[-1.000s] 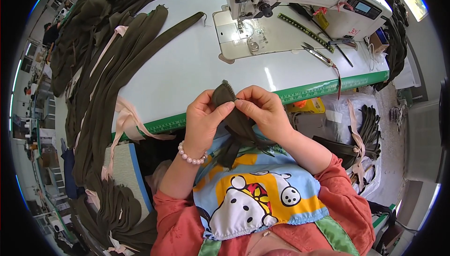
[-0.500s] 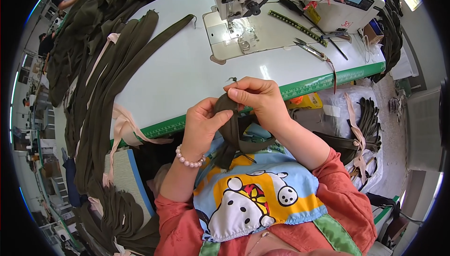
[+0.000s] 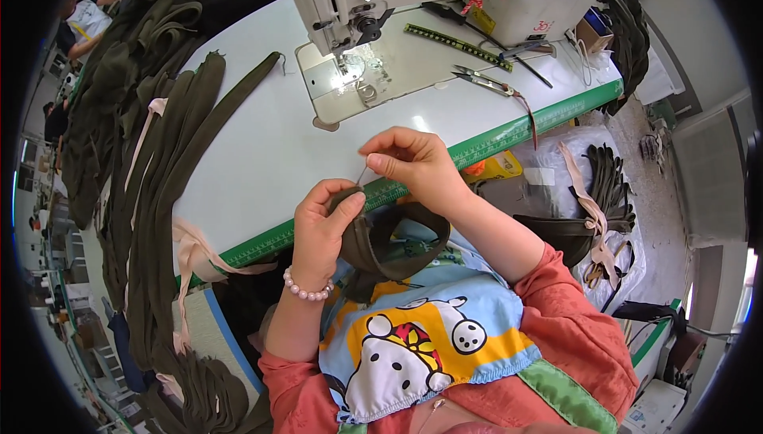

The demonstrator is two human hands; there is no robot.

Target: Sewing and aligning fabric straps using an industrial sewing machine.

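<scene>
Pinching fine thread (image 3: 362, 175), right hand (image 3: 413, 165), left hand (image 3: 322, 227) gripping curved olive fabric band (image 3: 389, 243)

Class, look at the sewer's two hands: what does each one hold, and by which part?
The left hand grips the dark olive fabric band at its upper end. The right hand pinches a thin thread rising from that end.

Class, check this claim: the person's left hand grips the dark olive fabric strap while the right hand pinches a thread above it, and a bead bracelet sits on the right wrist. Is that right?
Not quite. The head view shows the bead bracelet on the left wrist. The left hand does grip the dark olive strap, and the right hand pinches the thread.
</scene>
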